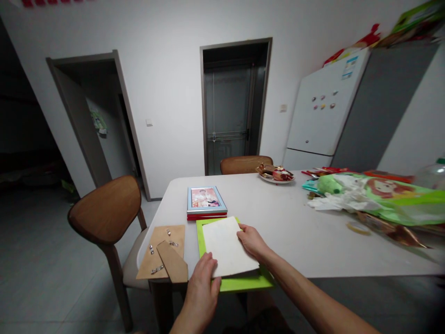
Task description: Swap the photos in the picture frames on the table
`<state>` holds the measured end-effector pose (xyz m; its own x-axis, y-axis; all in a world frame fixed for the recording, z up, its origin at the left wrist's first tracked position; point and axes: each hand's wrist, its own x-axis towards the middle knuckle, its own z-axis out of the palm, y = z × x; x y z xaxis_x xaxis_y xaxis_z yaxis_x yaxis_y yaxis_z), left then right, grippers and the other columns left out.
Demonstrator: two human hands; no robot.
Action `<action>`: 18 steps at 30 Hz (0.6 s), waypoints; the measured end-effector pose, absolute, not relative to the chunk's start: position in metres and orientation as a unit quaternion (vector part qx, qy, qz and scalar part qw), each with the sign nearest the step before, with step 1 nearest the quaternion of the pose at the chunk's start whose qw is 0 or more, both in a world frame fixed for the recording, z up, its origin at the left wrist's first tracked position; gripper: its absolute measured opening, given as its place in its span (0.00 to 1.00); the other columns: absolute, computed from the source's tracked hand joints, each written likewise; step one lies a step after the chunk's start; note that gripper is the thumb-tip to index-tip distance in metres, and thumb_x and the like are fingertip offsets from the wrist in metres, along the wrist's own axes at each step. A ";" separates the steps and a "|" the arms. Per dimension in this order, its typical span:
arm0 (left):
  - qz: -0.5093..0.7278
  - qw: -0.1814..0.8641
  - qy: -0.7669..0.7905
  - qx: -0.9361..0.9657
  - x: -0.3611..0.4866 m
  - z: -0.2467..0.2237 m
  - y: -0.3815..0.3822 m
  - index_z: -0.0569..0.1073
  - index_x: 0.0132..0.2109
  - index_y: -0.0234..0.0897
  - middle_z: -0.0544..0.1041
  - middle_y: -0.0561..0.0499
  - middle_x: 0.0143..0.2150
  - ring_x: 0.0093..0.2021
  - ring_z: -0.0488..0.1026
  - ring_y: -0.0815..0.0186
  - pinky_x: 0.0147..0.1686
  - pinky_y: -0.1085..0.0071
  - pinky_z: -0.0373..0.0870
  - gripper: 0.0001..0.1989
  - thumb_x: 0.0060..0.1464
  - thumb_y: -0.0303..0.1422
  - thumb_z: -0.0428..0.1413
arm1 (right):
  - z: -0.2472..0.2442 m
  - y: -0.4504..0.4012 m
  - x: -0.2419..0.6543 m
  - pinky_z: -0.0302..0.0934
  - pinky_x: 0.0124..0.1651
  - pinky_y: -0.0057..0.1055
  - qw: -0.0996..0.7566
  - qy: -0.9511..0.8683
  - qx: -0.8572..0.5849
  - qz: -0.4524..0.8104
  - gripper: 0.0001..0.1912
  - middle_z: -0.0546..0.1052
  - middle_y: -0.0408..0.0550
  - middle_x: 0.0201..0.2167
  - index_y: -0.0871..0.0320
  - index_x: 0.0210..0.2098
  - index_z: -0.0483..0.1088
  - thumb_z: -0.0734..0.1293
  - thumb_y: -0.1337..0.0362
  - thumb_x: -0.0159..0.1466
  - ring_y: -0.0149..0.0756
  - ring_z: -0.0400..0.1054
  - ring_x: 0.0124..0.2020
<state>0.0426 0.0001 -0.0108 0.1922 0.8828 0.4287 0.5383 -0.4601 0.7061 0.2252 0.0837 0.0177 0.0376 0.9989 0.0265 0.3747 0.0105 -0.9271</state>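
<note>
A white sheet of paper lies tilted over a lime-green picture frame at the table's front edge. My left hand holds the sheet by its lower left corner, with the thumb low near the frame's bottom bar. At the sheet's right edge, my right hand grips it with closed fingers. The sheet covers most of the frame's opening. To the left rests a brown backing board with metal clips and a folded-down stand leg.
Behind the green frame sits a stack of picture frames, a blue one on top of red. A plate of food stands at the back. Bags, tissue and a tape roll fill the right. Wooden chairs flank the table.
</note>
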 end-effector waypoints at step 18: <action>0.283 0.101 0.481 0.823 0.046 0.004 -0.002 0.72 0.38 0.36 0.72 0.43 0.46 0.53 0.62 0.55 0.51 0.53 0.58 0.13 0.49 0.24 0.45 | 0.024 0.069 0.217 0.56 0.35 0.30 0.136 -0.679 -0.721 0.016 0.17 0.69 0.56 0.38 0.64 0.39 0.67 0.57 0.59 0.56 0.39 0.65 0.35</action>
